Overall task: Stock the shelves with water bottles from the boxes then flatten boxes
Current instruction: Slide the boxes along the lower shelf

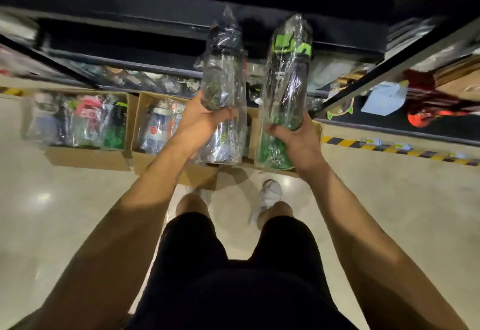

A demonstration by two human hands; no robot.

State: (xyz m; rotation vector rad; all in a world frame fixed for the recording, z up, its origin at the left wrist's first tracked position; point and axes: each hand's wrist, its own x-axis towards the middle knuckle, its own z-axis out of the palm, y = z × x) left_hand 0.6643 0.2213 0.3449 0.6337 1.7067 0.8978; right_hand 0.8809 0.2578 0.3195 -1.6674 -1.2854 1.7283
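Motion blur smears the dark shelves and whatever sits on them, and the top of the view is black. The left hand grips a wrapped dark-capped bottle. The right hand grips a wrapped green-capped bottle. Both bottles are held above open cardboard boxes of more bottles. The boxes stand on a glossy pale floor edged with striped tape.

You stand on a glossy beige floor; yellow-and-black striped hazard tape runs far right, beneath dark metal shelving.
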